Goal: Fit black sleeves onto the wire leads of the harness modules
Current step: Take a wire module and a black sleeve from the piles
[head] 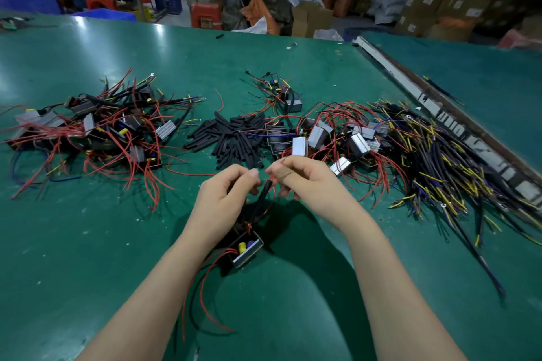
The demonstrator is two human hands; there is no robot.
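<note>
Left hand point(225, 193) grip holds black sleeve point(262, 198); right hand point(305, 182) pinches red lead point(271, 179) — above module point(246, 249).

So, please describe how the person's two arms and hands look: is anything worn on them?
Both forearms are bare, with no sleeves in view. The left hand and the right hand wear no gloves, and no rings, watch or markings are visible.

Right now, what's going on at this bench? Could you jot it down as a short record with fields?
surface: green table
left hand: grips a black sleeve
right hand: pinches red wire leads at the sleeve's top end
module in work: on the table beneath the hands
sleeve stock: loose pile, centre
left pile: modules with red leads
right pile: more modules
far right: dark wire bundle
</note>
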